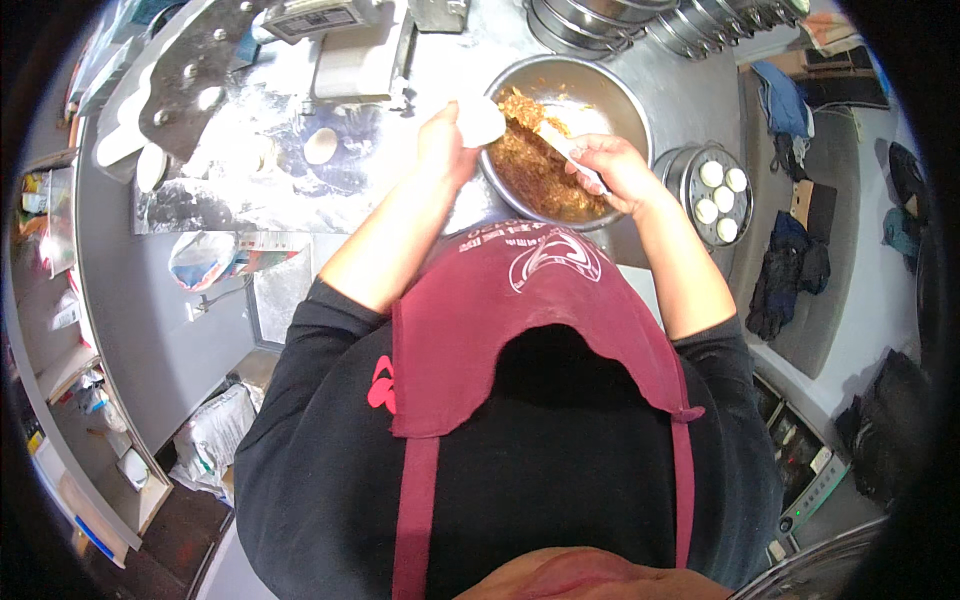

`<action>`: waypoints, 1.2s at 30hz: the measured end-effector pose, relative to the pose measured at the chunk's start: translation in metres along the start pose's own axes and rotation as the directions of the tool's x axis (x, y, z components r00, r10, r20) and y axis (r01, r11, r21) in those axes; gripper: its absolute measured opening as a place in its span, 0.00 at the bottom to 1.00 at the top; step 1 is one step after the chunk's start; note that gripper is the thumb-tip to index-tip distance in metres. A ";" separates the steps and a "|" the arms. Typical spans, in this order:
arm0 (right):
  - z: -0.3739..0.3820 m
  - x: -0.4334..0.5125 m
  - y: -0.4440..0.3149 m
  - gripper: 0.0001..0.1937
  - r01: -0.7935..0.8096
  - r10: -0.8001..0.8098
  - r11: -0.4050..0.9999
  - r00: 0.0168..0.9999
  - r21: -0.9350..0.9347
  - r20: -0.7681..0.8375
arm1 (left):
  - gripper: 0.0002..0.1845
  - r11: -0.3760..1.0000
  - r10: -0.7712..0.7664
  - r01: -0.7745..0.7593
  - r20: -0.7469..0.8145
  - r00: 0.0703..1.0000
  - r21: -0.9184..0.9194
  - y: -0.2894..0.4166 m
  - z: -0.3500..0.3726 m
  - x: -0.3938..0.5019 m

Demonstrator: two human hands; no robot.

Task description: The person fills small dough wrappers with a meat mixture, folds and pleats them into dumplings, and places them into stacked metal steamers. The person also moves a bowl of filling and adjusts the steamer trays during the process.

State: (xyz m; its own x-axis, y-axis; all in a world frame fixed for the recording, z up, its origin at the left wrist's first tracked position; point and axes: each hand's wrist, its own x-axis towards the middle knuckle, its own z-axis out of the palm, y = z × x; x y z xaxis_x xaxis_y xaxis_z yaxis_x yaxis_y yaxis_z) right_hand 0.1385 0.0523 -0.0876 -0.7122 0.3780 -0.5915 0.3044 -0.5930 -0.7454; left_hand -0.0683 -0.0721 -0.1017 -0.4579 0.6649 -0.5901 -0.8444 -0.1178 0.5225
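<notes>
My left hand (442,146) holds a flat round dough wrapper (480,122) by the left rim of a large steel bowl (643,124). Brown chopped filling (536,176) lies in that bowl, heaped along its left and near side. In my right hand (611,165) is a pale flat scoop or spatula (574,156), angled over the bowl with some filling at its upper end. Another dough round (321,145) rests on the floured worktop (352,199) to the left.
A round steamer tray (739,217) with several white buns stands right of the bowl. Stacked metal steamers (592,30) are behind it. A metal roller machine (360,64) sits at the back left, near more dough pieces (152,166). Clothes (784,262) lie on a bench at right.
</notes>
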 end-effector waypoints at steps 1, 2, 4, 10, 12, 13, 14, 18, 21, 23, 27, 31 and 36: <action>0.007 -0.004 -0.004 0.09 0.062 -0.071 0.989 0.995 -0.136 -0.067 | 0.25 0.999 -0.044 0.045 0.029 0.999 -0.003 -0.005 0.010 0.005; 0.016 -0.006 -0.006 0.10 0.136 -0.168 0.955 0.980 -0.263 -0.104 | 0.26 0.984 -0.099 0.120 0.160 0.982 -0.132 -0.011 0.020 0.009; 0.035 -0.009 -0.002 0.14 0.407 -0.711 0.402 0.704 -0.820 0.001 | 0.26 0.961 -0.059 0.116 0.224 0.973 -0.251 -0.020 0.041 0.015; 0.042 -0.038 0.011 0.16 0.259 -0.765 0.061 0.633 -0.964 0.122 | 0.26 0.958 -0.077 0.158 0.319 0.945 -0.239 -0.026 0.052 0.020; 0.027 -0.057 0.013 0.16 0.240 -0.787 -0.017 0.595 -0.971 0.161 | 0.19 0.988 -0.053 0.090 0.275 0.960 -0.122 -0.023 0.041 0.019; 0.020 -0.065 0.016 0.13 0.124 -0.748 0.028 0.661 -0.992 0.061 | 0.17 0.996 -0.060 0.073 0.217 0.974 -0.056 -0.021 0.037 0.018; 0.015 -0.062 0.018 0.12 0.045 -0.697 0.016 0.717 -0.999 0.021 | 0.15 0.998 -0.029 0.041 0.235 0.972 -0.047 -0.019 0.033 0.017; 0.013 -0.033 0.030 0.15 -0.310 -0.229 -0.092 0.932 -0.946 -0.283 | 0.15 0.997 -0.024 0.004 0.273 0.962 0.073 -0.018 0.032 0.004; 0.014 -0.024 0.025 0.15 -0.260 -0.430 -0.193 0.889 -0.946 -0.156 | 0.16 0.994 -0.059 0.025 0.336 0.940 0.105 -0.014 0.033 -0.012; 0.014 -0.021 0.010 0.13 -0.030 -0.328 0.641 0.893 -0.767 -0.309 | 0.19 0.992 -0.108 0.060 0.468 0.877 0.115 -0.010 0.031 -0.020; 0.031 -0.015 -0.010 0.08 0.245 -0.222 0.955 0.964 0.165 -0.146 | 0.19 0.983 -0.177 0.109 0.601 0.779 0.148 -0.008 0.034 -0.029; 0.048 -0.022 -0.008 0.06 0.416 -0.407 0.909 0.871 -0.029 -0.273 | 0.21 0.969 -0.200 0.068 0.587 0.784 0.239 -0.005 0.037 -0.037; 0.048 -0.034 -0.010 0.06 0.423 -0.401 0.904 0.887 0.056 -0.229 | 0.22 0.934 -0.235 0.010 0.592 0.771 0.357 0.005 0.040 -0.045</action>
State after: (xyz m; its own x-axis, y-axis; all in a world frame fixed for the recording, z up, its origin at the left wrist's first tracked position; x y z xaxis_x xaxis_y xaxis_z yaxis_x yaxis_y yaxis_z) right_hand 0.1295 0.0112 -0.0450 -0.6091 0.7356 -0.2964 -0.0612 -0.4162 -0.9072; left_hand -0.0403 -0.0731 -0.0479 0.0100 0.9770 -0.2132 -0.6940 0.1603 0.7019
